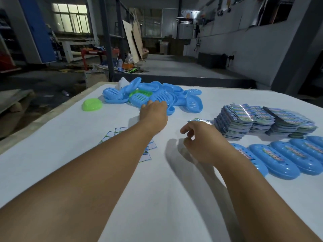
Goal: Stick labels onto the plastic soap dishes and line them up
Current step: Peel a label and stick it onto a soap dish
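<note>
A heap of blue plastic soap dishes (176,95) lies at the far middle of the white table (52,154), with a green slotted one (139,96) among them. My left hand (153,114) stretches out to the heap's near edge, fingertips touching a blue dish; whether it grips is hidden. My right hand (201,142) hovers over the table with fingers loosely curled, holding nothing. To the right, a row of labelled blue dishes (279,158) stands side by side. Stacks of glossy labels (253,119) sit behind that row.
A single green dish (92,104) lies apart at the far left. White backing sheets (148,151) lie flat under my left forearm. A white bottle (123,83) stands behind the heap. The table's left edge (43,117) drops to the workshop floor.
</note>
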Demonstrator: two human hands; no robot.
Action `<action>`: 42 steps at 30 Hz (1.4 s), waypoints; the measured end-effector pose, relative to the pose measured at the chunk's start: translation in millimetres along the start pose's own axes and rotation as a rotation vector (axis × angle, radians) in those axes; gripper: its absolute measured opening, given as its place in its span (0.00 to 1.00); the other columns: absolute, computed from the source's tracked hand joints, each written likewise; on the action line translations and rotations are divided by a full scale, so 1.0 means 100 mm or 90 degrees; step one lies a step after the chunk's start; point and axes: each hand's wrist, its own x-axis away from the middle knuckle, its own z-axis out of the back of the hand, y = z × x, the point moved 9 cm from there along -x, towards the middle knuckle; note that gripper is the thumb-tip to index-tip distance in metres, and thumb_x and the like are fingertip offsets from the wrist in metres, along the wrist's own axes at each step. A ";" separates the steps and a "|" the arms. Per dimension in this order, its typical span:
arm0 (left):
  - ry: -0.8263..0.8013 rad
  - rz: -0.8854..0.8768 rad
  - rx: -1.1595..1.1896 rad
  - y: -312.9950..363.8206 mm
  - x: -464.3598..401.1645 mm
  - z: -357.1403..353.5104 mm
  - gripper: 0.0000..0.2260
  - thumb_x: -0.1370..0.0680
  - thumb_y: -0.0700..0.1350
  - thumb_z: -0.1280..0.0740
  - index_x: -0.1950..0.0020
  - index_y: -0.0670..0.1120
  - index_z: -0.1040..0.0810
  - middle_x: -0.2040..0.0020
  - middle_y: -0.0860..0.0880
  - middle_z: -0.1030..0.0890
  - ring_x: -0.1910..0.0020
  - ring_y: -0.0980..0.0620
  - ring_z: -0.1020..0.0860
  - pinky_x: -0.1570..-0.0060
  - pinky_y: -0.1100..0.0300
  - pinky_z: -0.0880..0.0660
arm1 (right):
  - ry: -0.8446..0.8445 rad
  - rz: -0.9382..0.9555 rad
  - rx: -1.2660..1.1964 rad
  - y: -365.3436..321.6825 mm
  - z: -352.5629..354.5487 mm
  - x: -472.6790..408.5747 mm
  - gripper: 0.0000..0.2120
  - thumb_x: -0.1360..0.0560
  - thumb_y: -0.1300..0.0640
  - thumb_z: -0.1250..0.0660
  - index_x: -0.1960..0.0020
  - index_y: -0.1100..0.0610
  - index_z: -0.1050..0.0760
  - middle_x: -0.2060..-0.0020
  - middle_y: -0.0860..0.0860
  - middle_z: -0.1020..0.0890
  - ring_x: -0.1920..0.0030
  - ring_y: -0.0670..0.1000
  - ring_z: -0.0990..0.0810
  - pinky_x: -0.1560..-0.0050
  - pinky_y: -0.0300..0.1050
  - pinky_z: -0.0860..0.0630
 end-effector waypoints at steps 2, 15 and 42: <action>-0.002 0.009 -0.007 0.00 -0.04 -0.03 0.12 0.19 0.50 0.36 0.37 0.50 0.23 0.40 0.48 0.21 0.37 0.44 0.29 0.41 0.49 0.31 | -0.013 -0.009 -0.008 0.01 -0.02 0.01 0.15 0.24 0.56 0.34 0.38 0.49 0.22 0.49 0.44 0.23 0.49 0.47 0.26 0.50 0.42 0.29; 0.047 0.213 0.488 -0.48 -0.06 0.15 0.04 0.17 0.50 0.39 0.48 0.51 0.28 0.56 0.55 0.24 0.58 0.56 0.25 0.61 0.60 0.29 | -0.023 -0.023 -0.052 0.01 -0.02 0.00 0.15 0.25 0.59 0.35 0.39 0.51 0.21 0.54 0.41 0.23 0.48 0.47 0.24 0.48 0.43 0.27; -0.042 0.247 0.545 -0.56 1.19 0.57 0.11 0.20 0.50 0.35 0.57 0.46 0.17 0.58 0.49 0.15 0.58 0.49 0.17 0.57 0.55 0.21 | 0.021 0.033 -0.141 -0.06 0.07 0.02 0.25 0.30 0.39 0.26 0.36 0.42 0.26 0.42 0.44 0.19 0.45 0.47 0.19 0.40 0.50 0.22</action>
